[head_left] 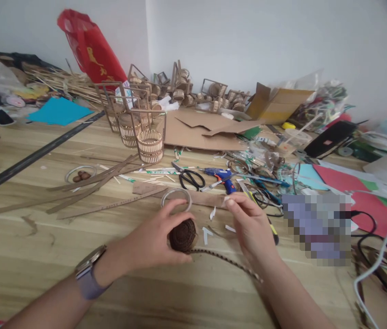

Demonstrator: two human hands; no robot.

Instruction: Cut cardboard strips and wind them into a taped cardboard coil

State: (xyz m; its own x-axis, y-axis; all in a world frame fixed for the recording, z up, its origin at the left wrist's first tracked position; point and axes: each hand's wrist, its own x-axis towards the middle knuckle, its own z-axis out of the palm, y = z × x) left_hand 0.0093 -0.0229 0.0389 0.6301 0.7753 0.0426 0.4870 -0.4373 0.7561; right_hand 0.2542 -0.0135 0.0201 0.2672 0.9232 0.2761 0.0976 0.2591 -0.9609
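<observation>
My left hand (152, 240) is closed around a dark brown coil of corrugated cardboard strip (182, 235), held just above the wooden table (43, 256). The coil's loose tail (227, 260) trails right along the table and under my right wrist. My right hand (250, 224) is to the right of the coil, its fingers pinched together near a flat brown cardboard strip (200, 197); what they pinch is too small to make out. A ring of clear tape (176, 196) lies just behind the coil. A watch sits on my left wrist.
Black scissors (190, 178) and a blue glue gun (222, 176) lie behind my hands. Small cardboard lanterns (150, 146) stand further back, with flat cardboard sheets (200, 130) and an open box (279, 105). Long brown strips (87, 189) spread left. Red paper (361, 198) and cables (378, 265) crowd the right.
</observation>
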